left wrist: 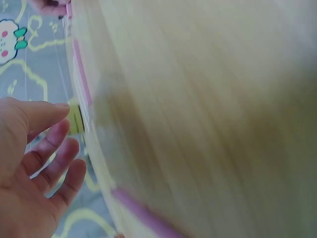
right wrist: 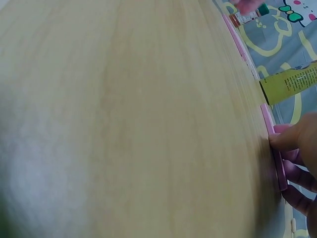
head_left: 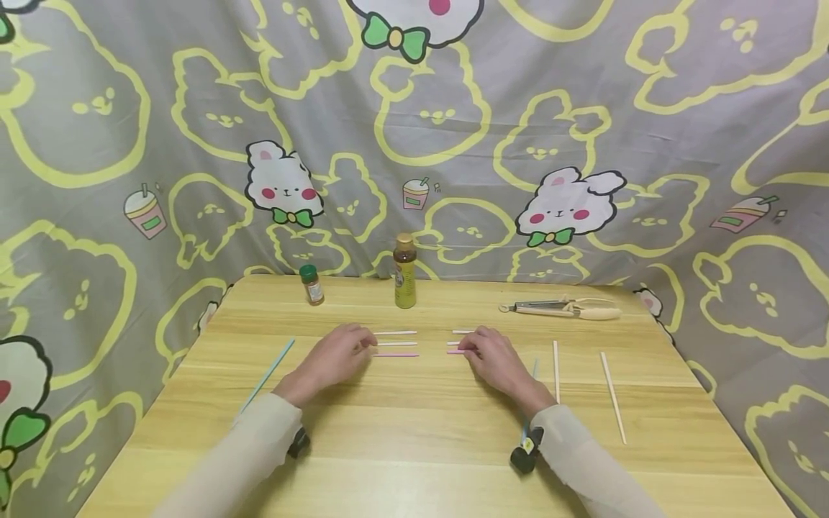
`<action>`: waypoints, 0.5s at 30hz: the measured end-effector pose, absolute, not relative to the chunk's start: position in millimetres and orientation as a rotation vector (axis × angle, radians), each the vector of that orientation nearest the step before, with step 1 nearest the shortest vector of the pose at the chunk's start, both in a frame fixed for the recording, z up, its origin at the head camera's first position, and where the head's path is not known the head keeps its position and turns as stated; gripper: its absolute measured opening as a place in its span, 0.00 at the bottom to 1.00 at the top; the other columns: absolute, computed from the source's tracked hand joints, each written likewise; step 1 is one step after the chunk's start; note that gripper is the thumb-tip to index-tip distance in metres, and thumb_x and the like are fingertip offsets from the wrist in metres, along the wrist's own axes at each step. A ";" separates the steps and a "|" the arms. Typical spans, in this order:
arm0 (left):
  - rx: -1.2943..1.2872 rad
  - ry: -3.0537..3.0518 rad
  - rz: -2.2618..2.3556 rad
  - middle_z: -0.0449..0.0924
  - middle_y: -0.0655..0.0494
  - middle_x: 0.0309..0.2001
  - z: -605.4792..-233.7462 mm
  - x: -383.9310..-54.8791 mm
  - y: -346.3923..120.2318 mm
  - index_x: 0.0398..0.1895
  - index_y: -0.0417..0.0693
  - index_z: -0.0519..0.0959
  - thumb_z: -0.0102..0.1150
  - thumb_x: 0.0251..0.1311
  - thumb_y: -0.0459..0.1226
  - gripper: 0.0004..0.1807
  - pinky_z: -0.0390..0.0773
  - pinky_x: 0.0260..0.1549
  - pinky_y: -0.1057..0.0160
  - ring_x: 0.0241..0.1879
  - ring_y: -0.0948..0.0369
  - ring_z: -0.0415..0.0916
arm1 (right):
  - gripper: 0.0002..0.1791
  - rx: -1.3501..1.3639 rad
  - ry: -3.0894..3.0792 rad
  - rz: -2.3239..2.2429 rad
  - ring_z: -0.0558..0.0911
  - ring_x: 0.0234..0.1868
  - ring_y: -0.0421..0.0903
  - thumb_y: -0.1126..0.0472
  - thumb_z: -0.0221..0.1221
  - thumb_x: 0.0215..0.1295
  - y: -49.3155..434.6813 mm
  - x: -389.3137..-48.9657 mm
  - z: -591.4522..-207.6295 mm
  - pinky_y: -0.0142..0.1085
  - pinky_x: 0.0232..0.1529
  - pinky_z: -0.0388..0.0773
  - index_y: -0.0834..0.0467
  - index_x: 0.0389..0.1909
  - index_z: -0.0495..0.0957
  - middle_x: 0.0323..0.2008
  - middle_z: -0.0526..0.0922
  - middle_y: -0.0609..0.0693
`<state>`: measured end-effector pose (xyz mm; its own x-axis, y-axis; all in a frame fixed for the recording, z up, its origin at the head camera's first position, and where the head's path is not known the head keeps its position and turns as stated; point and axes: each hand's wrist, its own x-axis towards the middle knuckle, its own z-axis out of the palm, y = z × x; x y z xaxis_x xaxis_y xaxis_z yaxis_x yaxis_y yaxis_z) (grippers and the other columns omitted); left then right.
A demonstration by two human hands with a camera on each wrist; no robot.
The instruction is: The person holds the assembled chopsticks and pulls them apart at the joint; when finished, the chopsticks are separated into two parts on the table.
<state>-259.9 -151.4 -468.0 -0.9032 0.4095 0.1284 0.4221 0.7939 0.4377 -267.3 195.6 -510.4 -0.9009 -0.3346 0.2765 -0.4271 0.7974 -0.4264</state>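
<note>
Near the table's middle lie two groups of short sticks, each with white ones and a pink one nearest me. My left hand (head_left: pixel 341 352) is beside the left ends of the left group, over its pink stick (head_left: pixel 396 355). In the left wrist view its fingers (left wrist: pixel 64 153) are loosely bent, apart from the thumb, with nothing between them. My right hand (head_left: pixel 495 357) pinches the right group's pink stick (right wrist: pixel 273 148), which lies low at the tabletop. White sticks (head_left: pixel 462 332) extend left past that hand; their right ends are hidden.
Behind stand a green-capped jar (head_left: pixel 312 286) and a yellow-labelled bottle (head_left: pixel 404 277); tongs (head_left: pixel 563 309) lie back right. A blue stick (head_left: pixel 267 375) lies left. Right are another blue stick (head_left: pixel 535 368), partly under my arm, and two pale sticks (head_left: pixel 555 370). A patterned curtain (head_left: pixel 453 201) hangs behind.
</note>
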 end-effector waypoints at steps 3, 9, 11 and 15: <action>-0.647 -2.947 -0.736 0.87 0.53 0.50 -465.0 -253.5 -170.9 0.53 0.46 0.87 0.65 0.74 0.34 0.09 0.86 0.54 0.48 0.52 0.53 0.84 | 0.06 0.602 -2.797 0.728 0.83 0.47 0.51 0.67 0.68 0.71 196.4 -267.2 -510.8 0.53 0.53 0.80 0.54 0.43 0.90 0.41 0.86 0.48; -0.548 -2.981 -0.751 0.85 0.55 0.44 -466.0 -234.8 -202.0 0.51 0.45 0.87 0.68 0.73 0.36 0.08 0.85 0.46 0.53 0.45 0.58 0.83 | 0.06 0.606 -2.794 0.730 0.83 0.47 0.52 0.67 0.69 0.72 197.6 -266.3 -510.0 0.54 0.54 0.80 0.54 0.43 0.90 0.41 0.86 0.49; -0.520 -2.998 -0.750 0.84 0.57 0.43 -468.3 -228.1 -208.9 0.51 0.45 0.87 0.70 0.73 0.37 0.09 0.84 0.47 0.54 0.43 0.60 0.81 | 0.05 0.611 -2.795 0.727 0.84 0.48 0.52 0.67 0.69 0.72 197.4 -265.9 -509.8 0.55 0.54 0.80 0.54 0.43 0.90 0.42 0.87 0.49; -0.489 -3.026 -0.714 0.83 0.58 0.39 -472.3 -216.4 -218.7 0.51 0.46 0.86 0.72 0.71 0.40 0.11 0.82 0.43 0.56 0.39 0.62 0.78 | 0.05 0.611 -2.806 0.722 0.84 0.49 0.52 0.66 0.69 0.73 196.6 -265.2 -509.5 0.56 0.56 0.80 0.53 0.44 0.90 0.43 0.87 0.49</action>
